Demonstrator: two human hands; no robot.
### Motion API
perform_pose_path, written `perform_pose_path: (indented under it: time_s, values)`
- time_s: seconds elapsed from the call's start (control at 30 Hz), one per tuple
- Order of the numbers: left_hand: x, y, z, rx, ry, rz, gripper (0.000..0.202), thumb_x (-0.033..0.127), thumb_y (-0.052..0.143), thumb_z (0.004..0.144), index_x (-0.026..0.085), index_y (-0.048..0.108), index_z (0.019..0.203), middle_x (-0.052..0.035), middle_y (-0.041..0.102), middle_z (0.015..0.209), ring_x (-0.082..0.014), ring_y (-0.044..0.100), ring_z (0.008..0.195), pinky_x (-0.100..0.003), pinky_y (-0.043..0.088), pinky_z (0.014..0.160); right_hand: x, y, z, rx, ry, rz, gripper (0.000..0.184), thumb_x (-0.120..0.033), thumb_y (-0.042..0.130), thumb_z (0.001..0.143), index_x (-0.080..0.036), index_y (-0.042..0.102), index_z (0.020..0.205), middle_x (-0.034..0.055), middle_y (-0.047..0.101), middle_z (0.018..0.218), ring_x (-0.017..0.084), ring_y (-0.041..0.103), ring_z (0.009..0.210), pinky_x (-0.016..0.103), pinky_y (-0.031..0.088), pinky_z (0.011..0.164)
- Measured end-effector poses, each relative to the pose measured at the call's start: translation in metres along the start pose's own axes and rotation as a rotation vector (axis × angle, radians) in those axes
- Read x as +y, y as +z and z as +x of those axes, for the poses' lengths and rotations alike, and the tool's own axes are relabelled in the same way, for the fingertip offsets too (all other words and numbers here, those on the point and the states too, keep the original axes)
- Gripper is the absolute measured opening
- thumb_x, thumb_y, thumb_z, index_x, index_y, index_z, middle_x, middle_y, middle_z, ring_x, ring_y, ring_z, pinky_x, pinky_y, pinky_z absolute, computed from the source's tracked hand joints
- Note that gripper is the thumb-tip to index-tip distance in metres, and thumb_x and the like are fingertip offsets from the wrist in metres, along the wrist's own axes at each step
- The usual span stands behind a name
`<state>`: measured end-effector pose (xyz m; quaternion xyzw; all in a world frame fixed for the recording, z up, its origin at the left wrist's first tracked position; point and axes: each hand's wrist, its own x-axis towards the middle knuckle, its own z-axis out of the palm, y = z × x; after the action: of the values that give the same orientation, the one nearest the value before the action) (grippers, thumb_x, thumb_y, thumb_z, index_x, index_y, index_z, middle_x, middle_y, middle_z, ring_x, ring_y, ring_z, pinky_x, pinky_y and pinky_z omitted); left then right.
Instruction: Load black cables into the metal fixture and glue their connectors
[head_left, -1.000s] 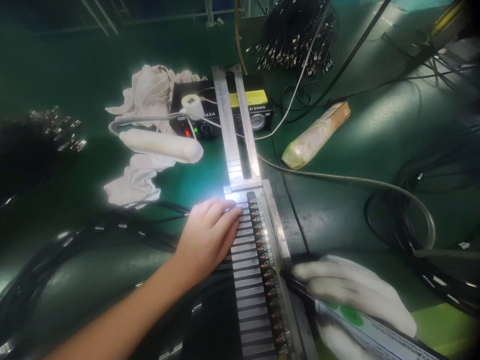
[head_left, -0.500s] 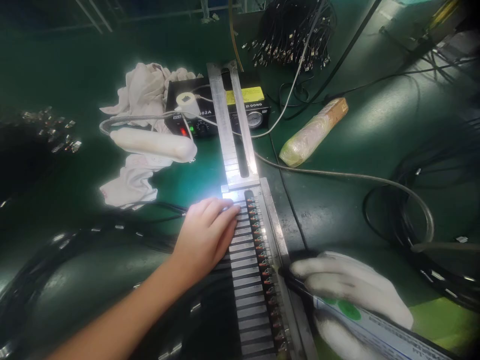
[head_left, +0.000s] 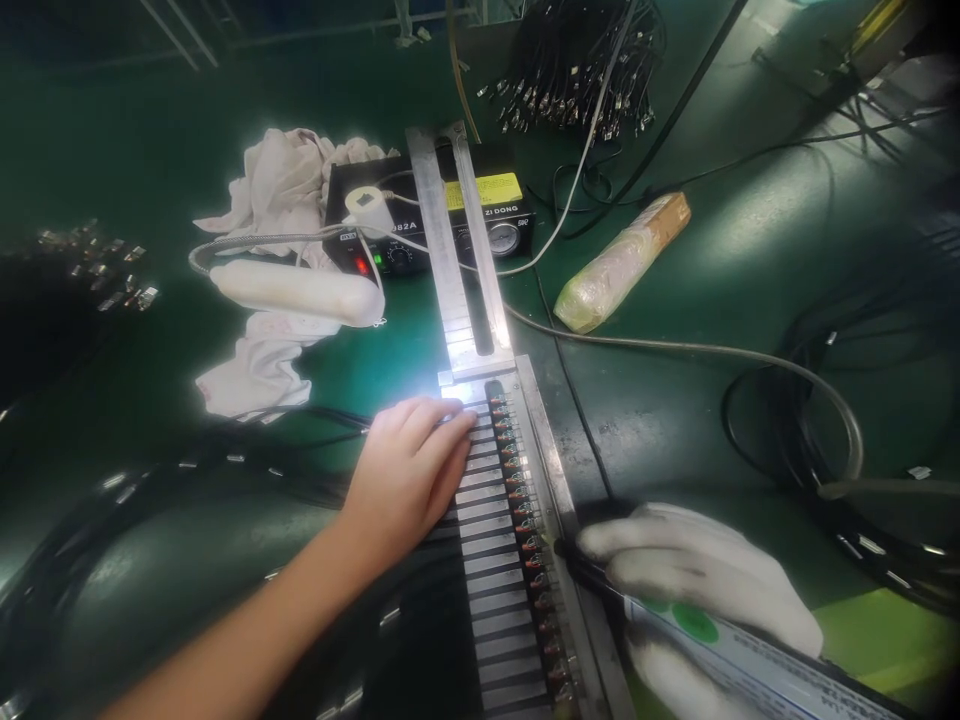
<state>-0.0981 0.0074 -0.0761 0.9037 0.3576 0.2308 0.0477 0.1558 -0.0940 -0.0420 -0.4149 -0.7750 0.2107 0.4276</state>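
Metal fixture (head_left: 491,564) cut by bottom edge; right hand (head_left: 720,580) partly hides labelled tube (head_left: 742,656), print unreadable

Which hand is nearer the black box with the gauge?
Left. The left hand is on the metal fixture, in front of the black box; the right hand is farther off, lower right.

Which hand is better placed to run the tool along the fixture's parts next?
Likely the right hand: it grips the tool, which points at the parts; the left hand is farther up the fixture.
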Motion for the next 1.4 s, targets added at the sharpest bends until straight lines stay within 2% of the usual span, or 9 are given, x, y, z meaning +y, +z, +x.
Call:
perform_pose_path:
  time_s: [0.47, 1.1, 1.3, 1.4]
  values:
    - [0.0, 0.0, 0.0, -0.004, -0.008, -0.006, 0.021, 0.015, 0.053, 0.095, 0.015, 0.058, 0.116, -0.0117, 0.066, 0.111, -0.0256, 0.06, 0.101, -0.04, 0.048, 0.082, 0.0, -0.001, 0.0, -0.009, 0.007, 0.003, 0.025, -0.011, 0.057, 0.076, -0.019, 0.063, 0.098, 0.008, 0.076, 0.093, 0.021, 0.075, 0.078, 0.032, 0.061, 0.068]
    - [0.002, -0.001, 0.002, 0.028, -0.005, 0.011, 0.02, 0.016, 0.051, 0.095, 0.015, 0.06, 0.113, -0.0115, 0.068, 0.107, -0.0257, 0.063, 0.097, -0.04, 0.05, 0.079, 0.001, -0.006, 0.004, -0.04, 0.011, -0.019, 0.022, -0.01, 0.059, 0.075, -0.019, 0.064, 0.095, 0.0085, 0.076, 0.095, 0.022, 0.075, 0.081, 0.032, 0.064, 0.074]
    - [0.002, -0.001, 0.001, 0.027, 0.002, 0.013, 0.019, 0.016, 0.053, 0.095, 0.014, 0.06, 0.113, -0.0121, 0.068, 0.107, -0.0261, 0.062, 0.097, -0.04, 0.049, 0.078, -0.002, -0.003, 0.012, 0.042, 0.004, -0.024, 0.02, -0.009, 0.058, 0.076, -0.018, 0.065, 0.092, 0.0082, 0.077, 0.088, 0.022, 0.076, 0.072, 0.03, 0.065, 0.064]
    - [0.001, 0.0, 0.001, 0.025, 0.007, 0.0, 0.02, 0.014, 0.054, 0.094, 0.013, 0.06, 0.112, -0.0127, 0.067, 0.107, -0.0268, 0.062, 0.097, -0.041, 0.048, 0.079, -0.003, -0.001, 0.011, 0.051, -0.004, -0.023, 0.017, -0.01, 0.058, 0.08, -0.017, 0.065, 0.094, 0.0098, 0.077, 0.089, 0.022, 0.076, 0.075, 0.029, 0.064, 0.064]
